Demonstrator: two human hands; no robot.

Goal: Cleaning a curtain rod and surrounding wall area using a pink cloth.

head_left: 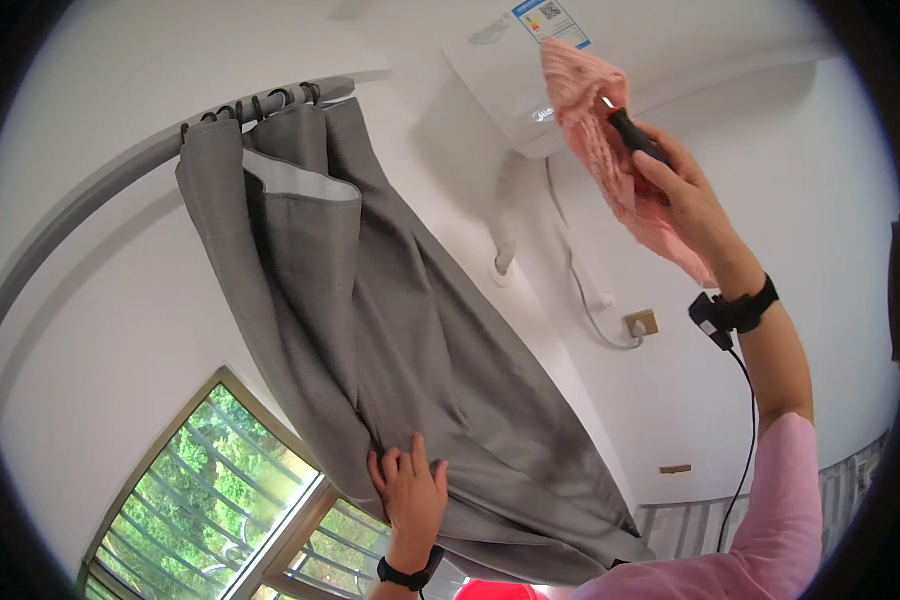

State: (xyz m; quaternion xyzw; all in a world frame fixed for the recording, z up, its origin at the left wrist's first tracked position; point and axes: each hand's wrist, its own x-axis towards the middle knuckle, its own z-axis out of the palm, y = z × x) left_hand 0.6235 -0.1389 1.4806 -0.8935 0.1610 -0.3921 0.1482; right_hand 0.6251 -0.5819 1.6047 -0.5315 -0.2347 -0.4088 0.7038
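A grey curtain [435,360] hangs in folds before me. My left hand [415,487] rests against its lower part with the fingers apart, and I see no cloth gripped. Raised at the upper right, my right hand [671,176] grips the black-and-red handle of a tool [630,135], which looks like a screwdriver. A pink ribbed cloth [600,142] lies along this tool and behind the hand. The cloth's upper end overlaps the white Midea wall air conditioner [506,90] in view; whether they touch I cannot tell. Most of the tool's shaft is hidden in the cloth.
A curved grey curtain rod [82,206] with black rings crosses the upper left. Below it is a barred window [202,480]. A grey power cord [581,285] runs to a wall socket [641,324]. A black cable [746,442] hangs from my right wrist. A red container [499,590] shows below.
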